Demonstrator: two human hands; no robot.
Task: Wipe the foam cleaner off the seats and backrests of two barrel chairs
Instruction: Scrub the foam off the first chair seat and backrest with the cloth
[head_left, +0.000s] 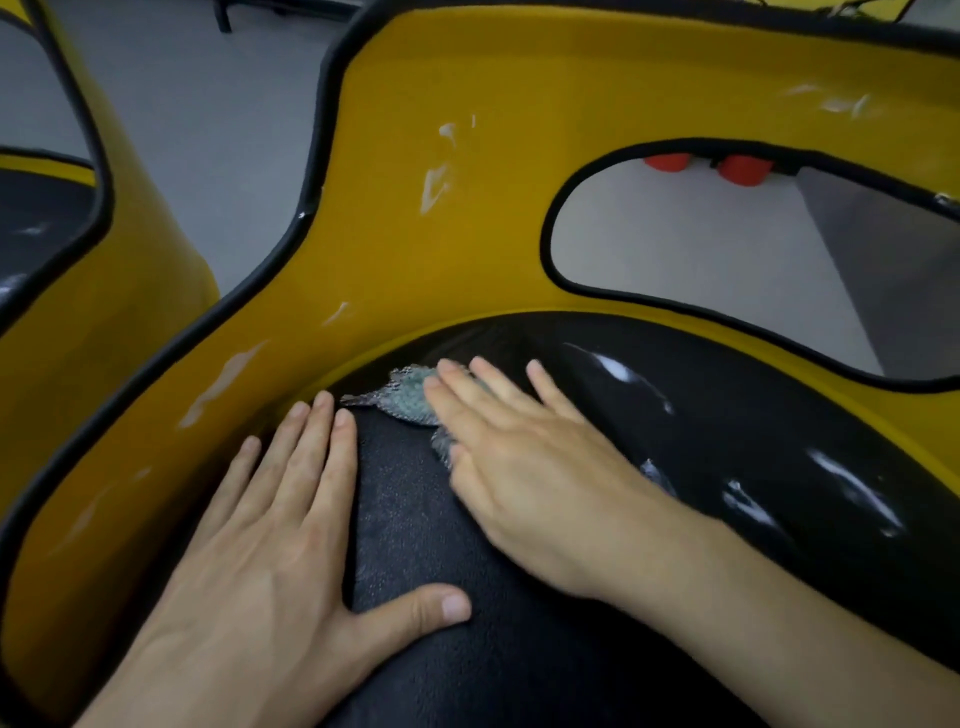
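Grey floor (208, 130) shows at the far left, between two chairs. The head camera looks down into the near barrel chair (571, 78). Its curved backrest is yellow, with a thin black edge (322, 130) running along the rim. On the right the backrest has a big rounded hole (675, 244), also edged in black. Through it you can see pale floor and two red things (667, 161), too blurry to name.

The seat (727, 415) is black and shiny. White foam streaks (618, 371) lie on its right part, some far and some nearer. More white foam smears (434, 187) sit on the yellow backrest: up on the far side, at the far right, and down along the left side. The near middle of the seat looks dull, with no foam on it.

The left hand (270, 545) lies flat on the left of the seat. Its fingers are straight, its thumb sticks out, and it holds nothing. Its fingertips reach the spot where seat and backrest meet.

The right hand (519, 467) lies flat too, fingers straight. It presses down on a grey-blue cloth (410, 402) at the far left of the seat, just beside the left fingertips. Bits of cloth peek out around the hand.

A second yellow chair (78, 312) stands at the far left edge, with a black seat (36, 223) that has white marks on it.
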